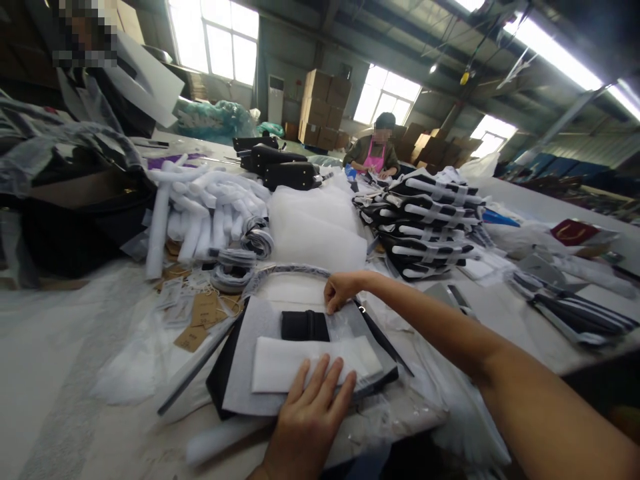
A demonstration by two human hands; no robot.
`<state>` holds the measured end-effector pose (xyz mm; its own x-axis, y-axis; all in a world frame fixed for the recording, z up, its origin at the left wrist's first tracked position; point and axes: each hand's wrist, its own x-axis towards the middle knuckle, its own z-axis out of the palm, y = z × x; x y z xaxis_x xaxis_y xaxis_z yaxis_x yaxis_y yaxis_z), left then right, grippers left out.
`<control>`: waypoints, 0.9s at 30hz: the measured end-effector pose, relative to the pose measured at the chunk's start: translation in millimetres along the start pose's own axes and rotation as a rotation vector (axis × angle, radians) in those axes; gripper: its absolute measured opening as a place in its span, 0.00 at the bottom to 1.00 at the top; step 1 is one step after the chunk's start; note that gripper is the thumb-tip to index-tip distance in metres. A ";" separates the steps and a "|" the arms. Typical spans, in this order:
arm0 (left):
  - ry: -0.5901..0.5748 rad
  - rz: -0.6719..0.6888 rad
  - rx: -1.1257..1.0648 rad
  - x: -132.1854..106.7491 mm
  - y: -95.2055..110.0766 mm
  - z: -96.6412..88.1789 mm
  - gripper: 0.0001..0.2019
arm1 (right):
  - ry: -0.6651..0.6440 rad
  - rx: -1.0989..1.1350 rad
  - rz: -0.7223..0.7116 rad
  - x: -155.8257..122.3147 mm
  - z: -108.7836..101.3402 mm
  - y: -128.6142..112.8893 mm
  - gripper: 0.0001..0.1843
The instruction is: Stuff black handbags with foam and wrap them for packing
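Observation:
A black handbag (219, 380) lies flat in front of me, with a pale grey sheet (239, 373) over its front and a wrapped handle (295, 269) arching at its top. My left hand (315, 407) rests open, fingers spread, on a folded white foam sheet (273, 373) on the bag. My right hand (343, 288) reaches in from the right, fingers pinched at the bag's upper edge; what they hold is hidden. Just below it are clear plastic film (343, 328) and a black strap-like piece with a band (303, 326).
White foam tubes (203, 207), coiled straps (257, 240) and brown tags (204, 311) lie at the left. Behind the bag sits a stack of white foam sheets (315, 227). Wrapped black bags (425, 227) are piled right of it. A co-worker (374, 157) works across the table.

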<state>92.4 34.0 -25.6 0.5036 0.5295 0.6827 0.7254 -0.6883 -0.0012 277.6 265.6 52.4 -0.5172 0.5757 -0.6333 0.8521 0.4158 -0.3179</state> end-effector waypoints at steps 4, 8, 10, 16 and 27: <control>0.038 -0.066 -0.035 0.2 3.2 1.7 0.20 | 0.217 0.091 -0.061 -38.0 15.4 -4.2 0.38; 0.015 -0.045 -0.028 -0.6 3.8 0.8 0.20 | 0.203 0.048 -0.113 -64.2 44.8 -19.2 0.64; -0.003 -0.019 -0.006 -0.7 2.8 -0.5 0.21 | 0.147 0.008 -0.054 -61.8 51.7 -23.9 0.68; -0.009 0.007 0.036 0.8 0.5 -3.6 0.22 | 0.012 0.204 0.082 -29.1 35.5 -16.3 0.63; 0.039 -0.015 0.033 -0.9 2.6 0.0 0.22 | 0.343 0.145 0.005 -53.7 51.5 -23.7 0.31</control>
<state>93.8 31.8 -26.3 0.4744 0.5193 0.7108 0.7482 -0.6633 -0.0148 289.4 188.6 57.6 -0.4894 0.7898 -0.3697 0.8443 0.3228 -0.4278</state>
